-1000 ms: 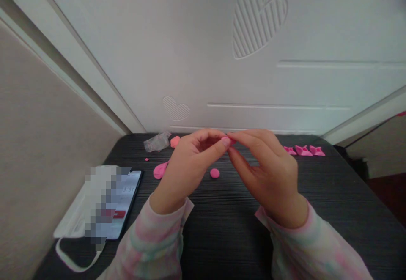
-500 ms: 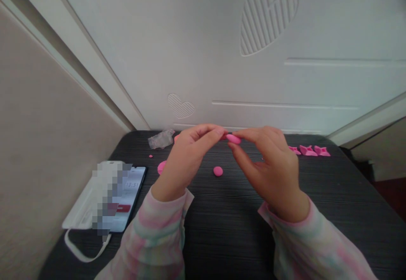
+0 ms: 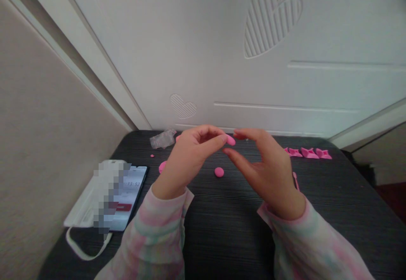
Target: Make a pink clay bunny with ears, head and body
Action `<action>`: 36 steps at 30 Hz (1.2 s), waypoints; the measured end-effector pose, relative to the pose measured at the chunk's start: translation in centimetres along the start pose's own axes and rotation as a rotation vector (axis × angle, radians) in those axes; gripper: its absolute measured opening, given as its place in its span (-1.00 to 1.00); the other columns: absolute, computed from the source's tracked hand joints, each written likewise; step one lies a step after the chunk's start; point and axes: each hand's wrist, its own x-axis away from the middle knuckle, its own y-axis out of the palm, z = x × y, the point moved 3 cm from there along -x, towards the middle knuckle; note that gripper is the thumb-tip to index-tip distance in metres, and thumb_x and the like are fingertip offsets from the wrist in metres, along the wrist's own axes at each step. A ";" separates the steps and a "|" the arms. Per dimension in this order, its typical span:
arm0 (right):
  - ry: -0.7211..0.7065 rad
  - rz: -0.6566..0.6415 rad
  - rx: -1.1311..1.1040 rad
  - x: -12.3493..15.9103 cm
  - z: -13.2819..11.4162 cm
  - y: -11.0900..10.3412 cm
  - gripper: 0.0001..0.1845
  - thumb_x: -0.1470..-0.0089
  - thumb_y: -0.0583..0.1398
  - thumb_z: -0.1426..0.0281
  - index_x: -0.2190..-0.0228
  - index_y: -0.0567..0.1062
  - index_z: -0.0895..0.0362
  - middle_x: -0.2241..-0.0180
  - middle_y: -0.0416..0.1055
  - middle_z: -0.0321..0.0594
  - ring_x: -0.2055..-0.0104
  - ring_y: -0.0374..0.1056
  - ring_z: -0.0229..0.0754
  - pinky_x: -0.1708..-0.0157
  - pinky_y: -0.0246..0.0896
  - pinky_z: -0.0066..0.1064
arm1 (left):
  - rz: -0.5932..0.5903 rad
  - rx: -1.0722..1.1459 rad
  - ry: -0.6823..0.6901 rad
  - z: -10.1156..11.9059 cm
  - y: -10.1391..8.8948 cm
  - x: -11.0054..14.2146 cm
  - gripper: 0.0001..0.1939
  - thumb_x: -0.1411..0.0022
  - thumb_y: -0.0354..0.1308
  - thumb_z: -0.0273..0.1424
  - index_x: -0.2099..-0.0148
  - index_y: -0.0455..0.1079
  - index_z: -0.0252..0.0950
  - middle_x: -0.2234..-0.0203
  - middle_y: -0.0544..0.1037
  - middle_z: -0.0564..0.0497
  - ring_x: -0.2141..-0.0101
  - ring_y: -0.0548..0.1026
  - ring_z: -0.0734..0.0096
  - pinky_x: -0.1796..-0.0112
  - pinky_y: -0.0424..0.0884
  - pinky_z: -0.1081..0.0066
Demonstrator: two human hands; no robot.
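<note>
My left hand (image 3: 187, 159) is raised over the dark table (image 3: 222, 229) and pinches a small flat pink clay piece (image 3: 231, 140) between thumb and fingertip. My right hand (image 3: 264, 172) hovers just right of it, thumb and forefinger parted, holding nothing. Under the hands a round pink clay disc (image 3: 219, 171) lies on the table. A larger flattened pink clay piece (image 3: 162, 166) shows partly behind my left wrist.
A phone (image 3: 128, 197) lies on a white face mask (image 3: 85, 216) at the left edge. A crumpled clear wrapper (image 3: 162, 138) lies at the back. Several folded pink clay shapes (image 3: 309, 153) sit in a row at the back right. A white panel (image 3: 253, 60) stands behind.
Both hands pinched the pink piece together before. My right fingers have now let go and parted, leaving the piece in my left fingertips.
</note>
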 end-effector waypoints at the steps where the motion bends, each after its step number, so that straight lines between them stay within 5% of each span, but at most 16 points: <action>1: 0.053 -0.034 -0.035 0.0 0.6 0.1 -0.65 0.05 0.18 0.30 0.19 0.33 0.14 0.30 0.41 -0.16 0.27 0.33 -0.19 0.26 0.24 -0.31 | 0.009 -0.042 -0.005 -0.3 -0.3 -0.2 -0.85 -0.04 0.09 -0.34 0.41 0.42 -0.31 0.47 0.50 0.08 0.37 0.42 0.50 0.27 0.29 0.49; 6: 0.328 -0.369 -0.096 2.2 3.7 2.0 -0.65 0.02 0.12 0.21 0.20 0.36 0.14 0.31 0.40 -0.18 0.33 0.33 -0.20 0.34 0.27 -0.32 | -0.126 -0.446 -0.121 -4.2 -1.9 -1.9 -0.81 0.01 0.05 -0.33 0.43 0.44 -0.30 0.52 0.50 0.08 0.43 0.39 0.47 0.38 0.23 0.47; 10: 0.367 -0.594 0.002 6.1 4.1 4.9 -0.49 0.08 0.14 0.12 0.15 0.35 0.19 0.26 0.39 -0.09 0.24 0.31 -0.08 0.25 0.22 -0.22 | -0.316 -0.565 -0.260 -7.9 -2.3 -2.7 -0.82 0.09 0.04 -0.39 0.47 0.45 -0.34 0.60 0.46 0.05 0.51 0.37 0.46 0.48 0.20 0.48; 18: 0.252 -0.549 0.059 8.3 3.8 7.2 -0.76 0.03 0.13 0.23 0.33 0.41 0.11 0.27 0.40 -0.17 0.20 0.26 -0.07 0.22 0.06 -0.22 | -0.455 -0.468 -0.366 -10.8 -1.8 -2.9 -0.82 0.07 0.03 -0.41 0.47 0.45 -0.35 0.70 0.35 0.10 0.63 0.27 0.59 0.63 0.10 0.55; 36: 0.362 -0.363 -0.185 8.7 4.7 6.9 -0.74 0.07 0.18 0.35 0.27 0.33 0.13 0.33 0.39 -0.18 0.30 0.31 -0.17 0.26 0.19 -0.26 | -0.409 -0.314 -0.433 -9.8 -1.0 -2.8 -0.84 0.08 0.10 -0.38 0.42 0.42 -0.37 0.67 0.35 0.11 0.62 0.25 0.63 0.62 0.09 0.58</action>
